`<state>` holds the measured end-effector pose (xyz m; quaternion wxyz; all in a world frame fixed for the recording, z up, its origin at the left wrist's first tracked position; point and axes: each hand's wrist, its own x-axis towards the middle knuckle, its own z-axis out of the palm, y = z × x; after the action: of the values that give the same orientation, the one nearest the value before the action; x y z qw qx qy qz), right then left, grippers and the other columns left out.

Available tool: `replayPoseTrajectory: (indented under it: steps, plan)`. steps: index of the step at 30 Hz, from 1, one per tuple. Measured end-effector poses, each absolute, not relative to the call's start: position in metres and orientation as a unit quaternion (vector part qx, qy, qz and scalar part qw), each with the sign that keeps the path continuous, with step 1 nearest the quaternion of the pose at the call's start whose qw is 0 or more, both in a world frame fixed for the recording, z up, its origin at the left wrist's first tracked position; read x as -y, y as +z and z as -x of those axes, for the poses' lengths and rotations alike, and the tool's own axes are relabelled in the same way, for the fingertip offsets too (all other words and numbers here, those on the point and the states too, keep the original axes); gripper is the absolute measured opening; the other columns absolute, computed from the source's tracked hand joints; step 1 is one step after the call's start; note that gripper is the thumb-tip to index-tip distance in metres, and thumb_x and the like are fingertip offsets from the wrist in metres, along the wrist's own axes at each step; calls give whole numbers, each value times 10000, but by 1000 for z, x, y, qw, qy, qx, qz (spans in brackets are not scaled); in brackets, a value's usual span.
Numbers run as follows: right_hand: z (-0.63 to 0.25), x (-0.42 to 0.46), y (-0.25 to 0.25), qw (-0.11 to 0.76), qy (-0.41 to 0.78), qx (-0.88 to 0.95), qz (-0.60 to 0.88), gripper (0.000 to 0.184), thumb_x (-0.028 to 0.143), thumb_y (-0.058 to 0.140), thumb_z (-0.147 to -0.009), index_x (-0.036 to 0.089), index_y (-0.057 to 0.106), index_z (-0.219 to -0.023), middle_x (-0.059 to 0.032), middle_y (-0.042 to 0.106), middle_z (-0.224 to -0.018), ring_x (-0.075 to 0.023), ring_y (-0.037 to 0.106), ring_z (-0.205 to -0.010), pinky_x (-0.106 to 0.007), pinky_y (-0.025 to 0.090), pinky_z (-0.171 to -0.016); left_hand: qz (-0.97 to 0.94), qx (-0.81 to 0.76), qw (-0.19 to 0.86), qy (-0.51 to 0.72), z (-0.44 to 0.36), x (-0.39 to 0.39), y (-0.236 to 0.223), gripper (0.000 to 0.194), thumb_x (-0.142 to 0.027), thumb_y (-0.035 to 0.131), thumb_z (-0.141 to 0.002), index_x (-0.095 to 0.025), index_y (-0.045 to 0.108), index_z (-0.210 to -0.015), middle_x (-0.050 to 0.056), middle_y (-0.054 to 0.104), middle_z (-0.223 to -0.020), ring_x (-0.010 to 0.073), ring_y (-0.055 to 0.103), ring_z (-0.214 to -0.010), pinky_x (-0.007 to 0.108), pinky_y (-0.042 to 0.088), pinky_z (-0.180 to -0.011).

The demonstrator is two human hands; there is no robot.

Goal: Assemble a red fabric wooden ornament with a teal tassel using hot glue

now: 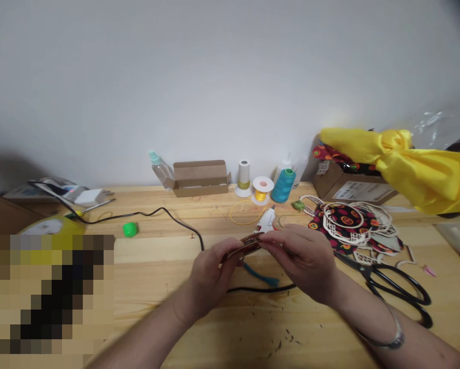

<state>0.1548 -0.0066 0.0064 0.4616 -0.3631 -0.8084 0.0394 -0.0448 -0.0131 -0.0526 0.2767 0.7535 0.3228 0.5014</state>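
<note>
Before a pale wall (230,92), the wooden table (156,271) is masked at lower left by a pixelated patch (18,271). The white glue gun (266,220) is partly hidden behind the hands. Between them sits a flat brown piece (248,244), nearly edge-on, its pattern unreadable: the left hand (210,274) grips its left end, the right hand (306,264) pinches its right. Whether the blue tassel (260,275) beneath is attached, I cannot tell.
</note>
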Motion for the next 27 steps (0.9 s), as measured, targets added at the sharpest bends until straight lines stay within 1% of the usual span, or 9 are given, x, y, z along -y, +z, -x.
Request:
replayPoseTrajectory:
  steps: [2, 5, 9, 13, 15, 19, 25, 27]
  plan:
    - [-155, 7, 7, 464, 35, 809, 359, 85, 138, 614, -817, 184, 677, -851, -21, 712, -683, -116, 624, -580, -218, 467, -546, -755, -324, 274, 501, 45, 13, -53, 401, -29, 511, -840, -273, 449, -1152, 9, 696, -921, 116, 688, -691, 222, 571, -598]
    - [-155, 8, 7, 461, 35, 811, 358, 93, 134, 614, -816, 182, 675, -867, -19, 715, -693, -117, 623, -583, -221, 466, -547, -756, -335, 262, 498, 45, 14, -52, 377, -41, 515, -843, -267, 459, -1138, 3, 701, -904, 103, 683, -645, 208, 566, -582]
    - [-155, 8, 6, 449, 31, 816, 363, 91, 157, 604, -829, 193, 671, -879, -19, 726, -731, -126, 642, -625, -230, 482, -582, -758, -339, 251, 497, 45, 14, -50, 356, -53, 516, -847, -265, 464, -1128, 1, 707, -909, 93, 684, -618, 192, 559, -566]
    - [-155, 8, 7, 443, 28, 820, 362, 71, 166, 601, -833, 186, 666, -854, -22, 718, -709, -129, 638, -614, -232, 473, -571, -763, -353, 240, 486, 44, 14, -49, 319, -60, 509, -852, -259, 484, -1099, -16, 709, -825, 101, 685, -610, 195, 555, -565]
    - [-155, 8, 7, 442, 23, 822, 358, 62, 165, 603, -831, 183, 662, -837, -16, 707, -681, -123, 627, -591, -229, 460, -555, -764, -350, 236, 488, 44, 14, -48, 337, -56, 510, -848, -265, 478, -1110, -23, 705, -810, 104, 685, -608, 199, 555, -564]
    - [-155, 7, 8, 448, 13, 827, 340, 55, 146, 610, -821, 182, 651, -832, -9, 706, -680, -114, 620, -575, -227, 451, -553, -760, -334, 249, 499, 44, 14, -50, 392, -41, 510, -843, -277, 453, -1151, -13, 705, -869, 111, 690, -640, 216, 565, -582]
    - [-155, 7, 10, 447, -4, 832, 329, 59, 140, 607, -820, 186, 643, -831, -7, 702, -675, -116, 605, -563, -239, 445, -546, -751, -335, 263, 505, 44, 15, -53, 404, -38, 517, -841, -281, 449, -1157, -6, 707, -924, 102, 687, -632, 212, 570, -582]
    - [-155, 7, 10, 446, -10, 834, 325, 60, 138, 604, -822, 181, 645, -828, -5, 693, -648, -113, 590, -538, -239, 434, -527, -748, -328, 269, 511, 44, 15, -53, 409, -38, 515, -842, -282, 445, -1162, 3, 705, -960, 109, 694, -663, 218, 576, -595]
